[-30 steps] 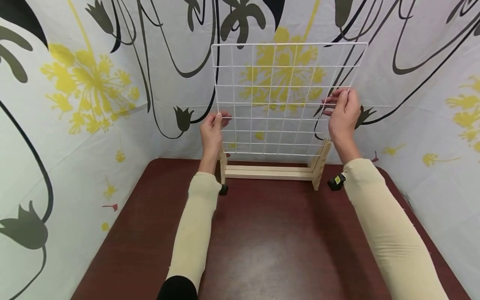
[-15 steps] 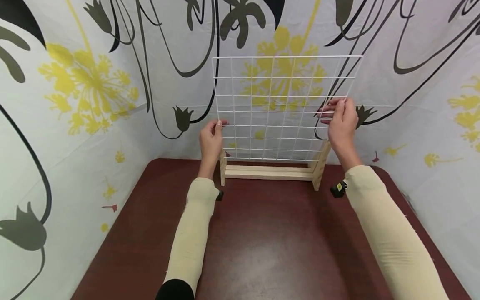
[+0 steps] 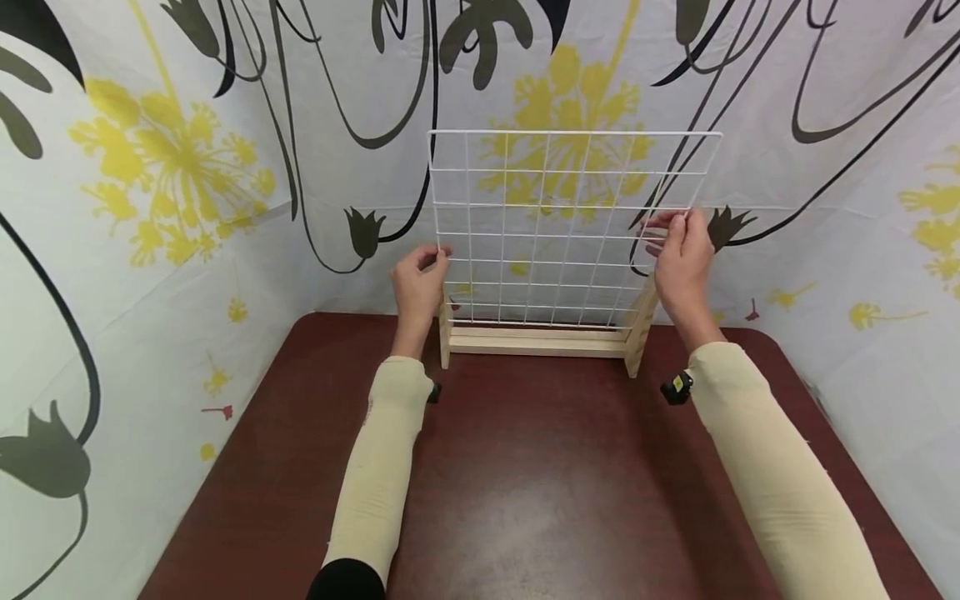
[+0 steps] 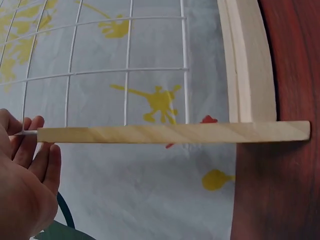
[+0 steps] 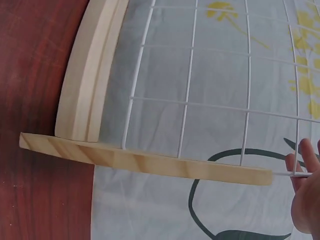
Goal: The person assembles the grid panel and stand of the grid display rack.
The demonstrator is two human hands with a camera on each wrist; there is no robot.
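Observation:
A white wire grid panel stands upright between the side posts of a pale wooden stand. Its bottom wire is a little above the stand's crossbar. My left hand pinches the panel's left edge between thumb and fingers, just above the left post. On the other side my right hand grips the right edge, somewhat higher, above the right post. In the right wrist view only part of the hand shows at the border.
The stand rests near the back of a dark red-brown table. A white cloth with yellow and grey plant prints hangs behind and at both sides. A small black camera is strapped at the right wrist.
Both hands have moved down with the wire grid panel, lowering it between the stand's posts. Its bottom wire is now closer to the crossbar. The stand has stayed in place.

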